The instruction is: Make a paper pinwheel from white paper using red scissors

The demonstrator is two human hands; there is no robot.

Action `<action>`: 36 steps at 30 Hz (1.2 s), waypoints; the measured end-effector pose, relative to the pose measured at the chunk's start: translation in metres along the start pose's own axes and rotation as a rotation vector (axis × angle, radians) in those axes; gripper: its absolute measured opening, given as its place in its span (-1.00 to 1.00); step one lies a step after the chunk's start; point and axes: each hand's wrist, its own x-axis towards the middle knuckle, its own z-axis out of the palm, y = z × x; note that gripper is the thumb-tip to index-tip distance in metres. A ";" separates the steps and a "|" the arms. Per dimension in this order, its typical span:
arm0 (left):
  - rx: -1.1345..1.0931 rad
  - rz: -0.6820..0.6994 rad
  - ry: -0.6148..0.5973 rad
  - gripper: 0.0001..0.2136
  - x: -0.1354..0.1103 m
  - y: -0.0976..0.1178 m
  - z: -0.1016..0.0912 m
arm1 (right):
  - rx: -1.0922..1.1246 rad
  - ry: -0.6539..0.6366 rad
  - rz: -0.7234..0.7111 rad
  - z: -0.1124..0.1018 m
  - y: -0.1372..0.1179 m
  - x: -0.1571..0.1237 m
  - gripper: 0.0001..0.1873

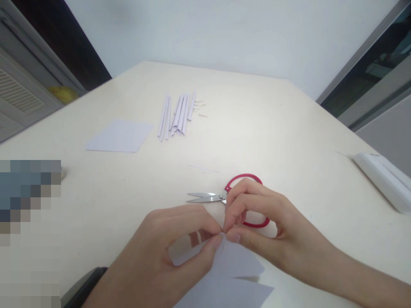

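Observation:
My left hand (175, 239) and my right hand (268, 220) meet at the front of the table, thumb and forefinger of each pinched together. Between the fingertips is the upper tip of a white sheet of paper (239, 259), with a small crease or curl there. What lies right under the fingertips is hidden. Below, a second white paper edge (231, 295) shows past a narrow gap. Just behind my hands lies a pair of scissors (208, 197) with red handles and slightly parted blades. My right fingers cover part of its handles.
Several rolled paper tubes (181, 113) lie at the back centre, beside small paper scraps (202, 115). A white sheet (120, 136) rests to their left. One thin paper strip (204, 168) lies behind the scissors. A white, thick-edged object (383, 179) sits at the right.

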 end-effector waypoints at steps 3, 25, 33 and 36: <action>-0.011 -0.006 0.013 -0.81 0.000 -0.002 0.001 | -0.003 0.005 0.006 -0.001 0.001 0.001 -0.86; -0.067 -0.090 -0.058 -0.80 0.001 0.000 0.001 | 0.057 -0.025 0.105 -0.002 0.000 0.002 -0.83; 0.006 -0.075 -0.024 -0.83 -0.001 0.003 -0.001 | 0.149 -0.088 0.150 -0.004 0.001 0.004 -0.87; 0.061 -0.073 -0.033 -0.84 -0.003 0.002 0.000 | 0.151 -0.107 0.161 -0.004 0.004 0.004 -0.87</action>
